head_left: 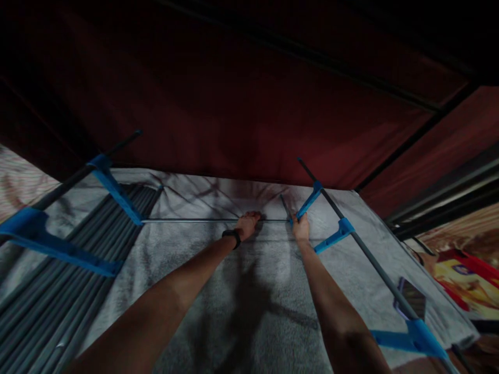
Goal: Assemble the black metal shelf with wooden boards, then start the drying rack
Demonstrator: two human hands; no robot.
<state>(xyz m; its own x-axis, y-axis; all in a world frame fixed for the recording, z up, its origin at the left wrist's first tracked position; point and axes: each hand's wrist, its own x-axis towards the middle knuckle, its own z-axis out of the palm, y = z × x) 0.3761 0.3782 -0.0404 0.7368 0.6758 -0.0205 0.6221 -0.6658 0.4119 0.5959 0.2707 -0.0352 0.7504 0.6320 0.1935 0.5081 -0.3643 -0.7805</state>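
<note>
Both my arms reach forward over a grey blanket [241, 291]. My left hand [248, 224], with a black band at the wrist, is closed around a thin grey metal rod [187, 221] that runs crosswise. My right hand [301, 227] grips the blue plastic connector [307, 202] at the rod's right end, where it meets a dark side rail [366, 254]. At the rod's left end sits another blue connector [117, 189] on the left rail [66, 182].
Several loose grey rods [50, 291] lie in a bundle at the left. More blue connectors [335, 236] sit along the right rail, one near the corner [417, 337]. A phone [411, 298] lies by that rail. Dark red fabric walls [234, 104] rise behind.
</note>
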